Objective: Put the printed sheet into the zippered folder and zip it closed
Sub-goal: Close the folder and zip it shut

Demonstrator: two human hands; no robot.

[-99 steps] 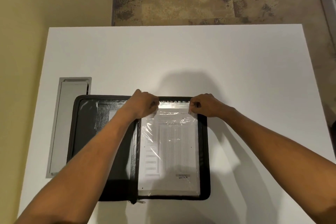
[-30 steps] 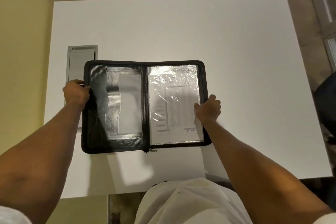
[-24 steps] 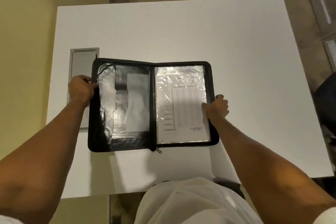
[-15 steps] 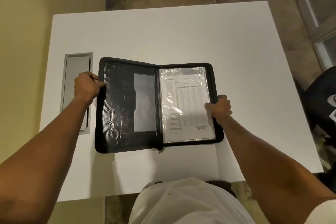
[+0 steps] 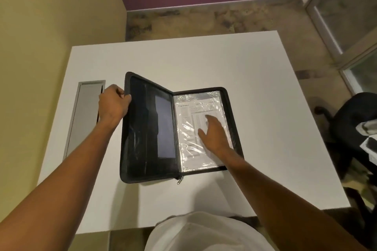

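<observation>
A black zippered folder lies open on the white table. Its left cover is raised off the table, tilted toward the right half. My left hand grips that cover's outer left edge. The printed sheet sits under a shiny clear sleeve in the right half. My right hand rests flat on the sheet with fingers spread. The zipper pull hangs at the spine's near end.
A grey metal cable hatch is set in the table to the left of the folder. A black office chair stands off the table's right side. A yellow wall runs along the left; my white-clad lap is at the near edge.
My left hand has lifted the left cover up off the table, swinging it rightward. My right hand has left the folder's right edge and now lies flat on the sheet.
</observation>
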